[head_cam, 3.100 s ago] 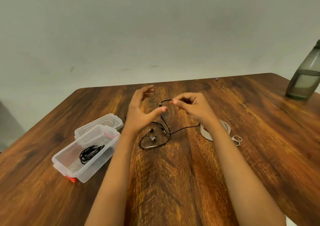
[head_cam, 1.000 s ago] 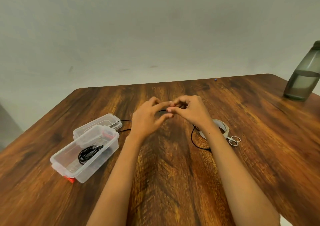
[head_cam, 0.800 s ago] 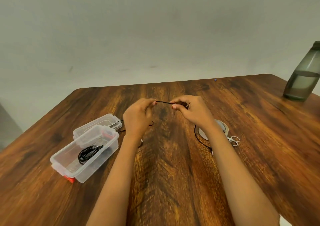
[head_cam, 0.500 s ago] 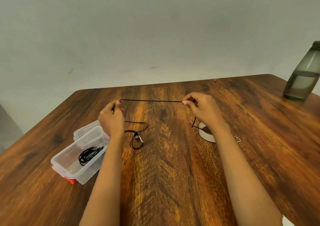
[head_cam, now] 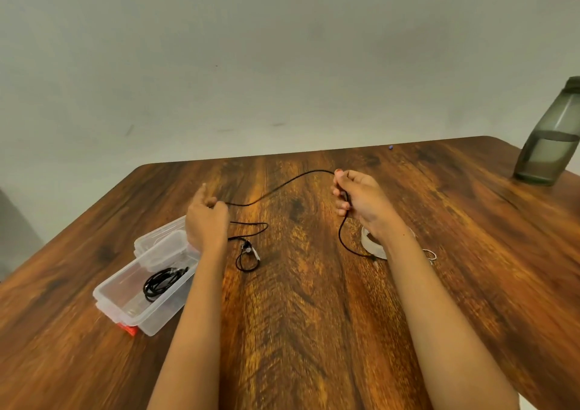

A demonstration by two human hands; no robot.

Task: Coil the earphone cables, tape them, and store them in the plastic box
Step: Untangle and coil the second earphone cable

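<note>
Wooden table (head_cam: 314, 331): a dark brown, strongly grained top that carries everything in the scene.
Grey translucent bottle (head_cam: 552, 139): stands at the far right corner, well apart from the work.
Clear plastic box (head_cam: 163, 312): lies open at the left, its lid (head_cam: 157, 237) just behind it. One black coiled earphone cable (head_cam: 163, 281) already lies inside, so I judge one set is stored.
Right hand (head_cam: 357, 199): its fingers are curled round the loose cable, which enters at the fingertips and leaves under the palm. It sits about where it was half a second ago.
Left hand (head_cam: 205, 221): the curled fingers hold the other end of the span, with one finger lifted clear. It too has barely shifted.
Loose black earphone cable (head_cam: 282, 186): half a second ago it was a straight, taut line between the hands; now it sags in a soft curve above the table. The straightening pull looks finished, and the slack is what winding the first loop needs.
Earbud end (head_cam: 248, 252): rests in a small loop on the table beside the left wrist.
White tape roll (head_cam: 372, 246): lies partly hidden under the right wrist, untouched.
Small scissors (head_cam: 431, 254): only a handle loop shows, just right of the forearm.
</note>
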